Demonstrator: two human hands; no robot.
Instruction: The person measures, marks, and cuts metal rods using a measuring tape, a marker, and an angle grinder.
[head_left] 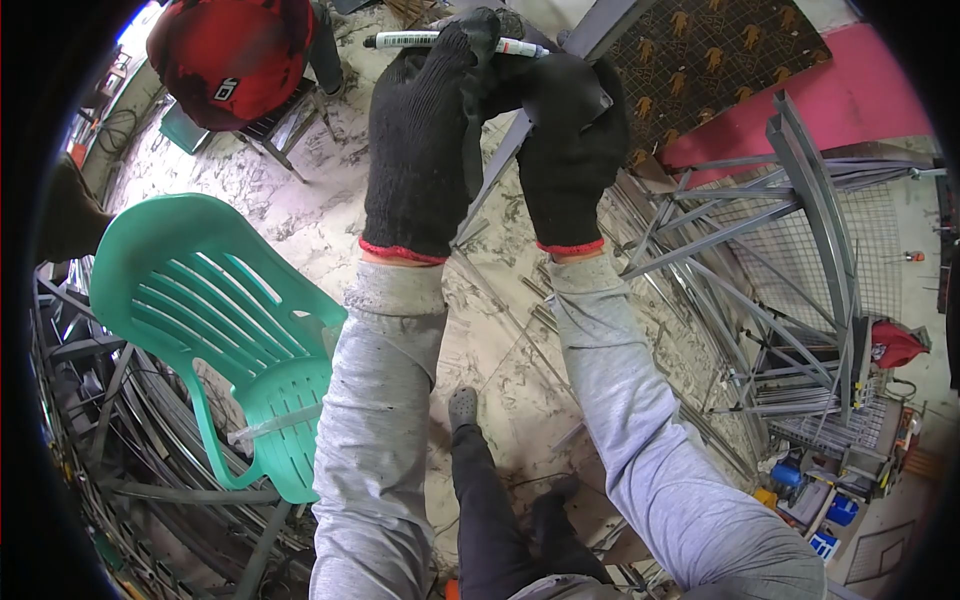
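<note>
Both hands wear black knit gloves with red cuffs and are raised at the top centre. My left hand [425,140] is closed around a white marker [405,40], whose dark end sticks out to the left. The marker's other end reaches over my right hand [572,140], which has its fingers curled beside a grey metal bar [500,160]. That bar runs diagonally behind the gloves. Whether the right fingers grip the bar or the marker is hidden by the gloves.
A green plastic chair [215,300] stands at the left near metal coils. A co-worker in red [235,60] is at the upper left. Grey metal frames [820,210] and a patterned board [700,60] lie right. Blue items [840,510] sit lower right.
</note>
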